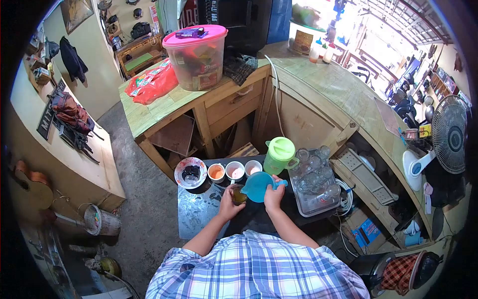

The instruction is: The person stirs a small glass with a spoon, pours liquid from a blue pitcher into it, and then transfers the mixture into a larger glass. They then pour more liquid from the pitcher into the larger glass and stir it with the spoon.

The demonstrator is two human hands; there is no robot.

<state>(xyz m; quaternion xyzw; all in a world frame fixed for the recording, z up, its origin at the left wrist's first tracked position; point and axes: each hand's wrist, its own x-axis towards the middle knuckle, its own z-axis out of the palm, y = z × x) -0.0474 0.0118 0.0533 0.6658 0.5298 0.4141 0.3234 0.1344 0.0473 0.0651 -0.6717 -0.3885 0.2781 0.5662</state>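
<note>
My left hand [230, 205] is wrapped round a small glass [239, 194] with something dark yellowish in it. In my right hand [273, 196] is the handle of a blue pitcher [258, 187], its spout side close beside the glass. Three white cups stand in a row beyond my hands: one with orange contents [216, 172], two with pinkish contents [235, 171] [253, 168]. At their left sits a patterned bowl [190, 173] with dark pieces in it. A green lidded pitcher [279, 155] stands just beyond the blue one.
A metal tray [316, 212] of upturned-looking glasses is at the right. Behind, a wooden counter [214, 102] carries a pink-lidded tub [195, 60] and a red bag [152, 83]. A white fan [448, 132] stands far right; a white cable [278, 94] hangs over the counter edge.
</note>
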